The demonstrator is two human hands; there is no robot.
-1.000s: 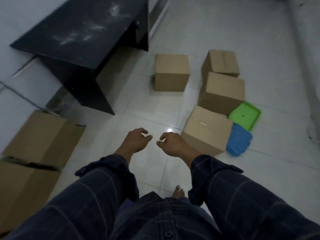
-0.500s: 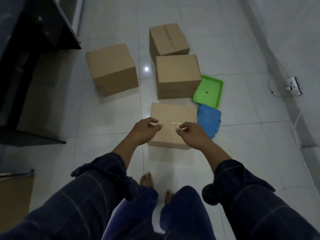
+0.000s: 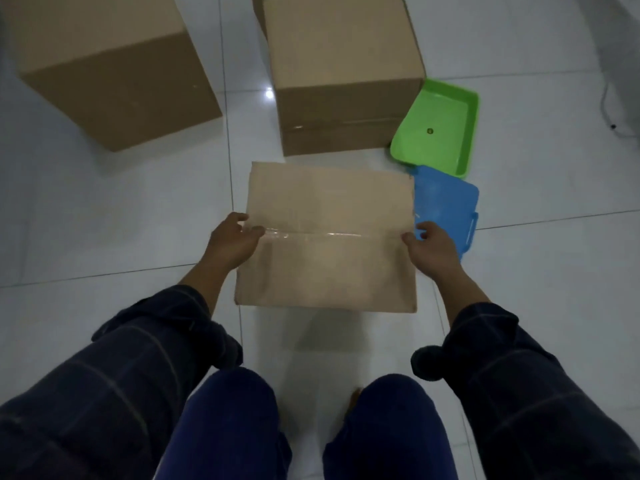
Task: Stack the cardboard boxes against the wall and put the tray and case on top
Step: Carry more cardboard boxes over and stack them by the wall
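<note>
A taped cardboard box (image 3: 329, 202) sits on the white tile floor right in front of me. My left hand (image 3: 232, 242) presses against its left side and my right hand (image 3: 431, 251) against its right side, fingers curled over the top edges. Beyond it stands a second box (image 3: 343, 64), and a third box (image 3: 104, 64) at the upper left. A green tray (image 3: 440, 129) lies to the right of the second box. A blue case (image 3: 446, 206) lies beside the near box, partly behind my right hand.
My knees and dark sleeves fill the bottom of the view. A dark cable (image 3: 609, 109) runs on the floor at the far right. White tile floor (image 3: 104, 220) lies open to the left and right of the boxes.
I have bent down and come much closer to the boxes. My hands moved apart from above the near box to its left and right sides and now grip it.
</note>
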